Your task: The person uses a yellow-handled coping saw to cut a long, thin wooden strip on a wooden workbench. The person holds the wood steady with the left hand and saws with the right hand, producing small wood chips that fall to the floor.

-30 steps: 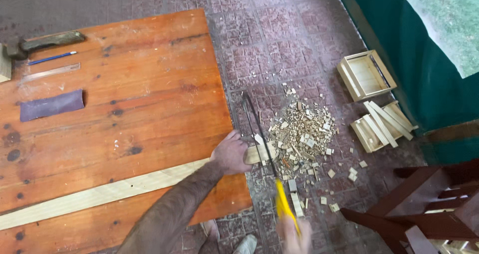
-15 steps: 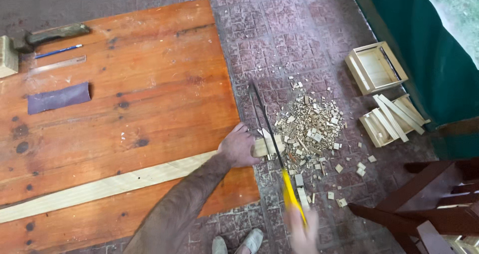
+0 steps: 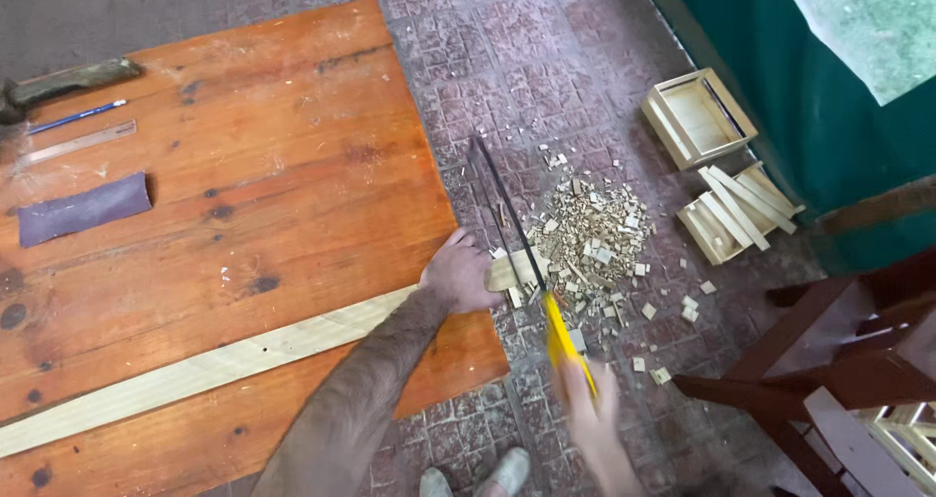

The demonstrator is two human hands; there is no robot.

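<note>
A long pale wooden strip lies across the orange wooden table, its right end sticking out past the table's edge. My left hand presses that end down at the edge. My right hand, blurred, grips the yellow handle of a hacksaw. The saw's dark blade crosses the strip's overhanging end right beside my left hand.
A heap of small wood offcuts covers the tiled floor under the saw. Two small wooden crates, one holding slats, sit by the green wall. A dark wooden chair stands at right. Sandpaper, a ruler and a pen lie on the table.
The view has shifted a little. My right hand has slid the saw along the cut; my left hand stays pressed on the strip's end.
</note>
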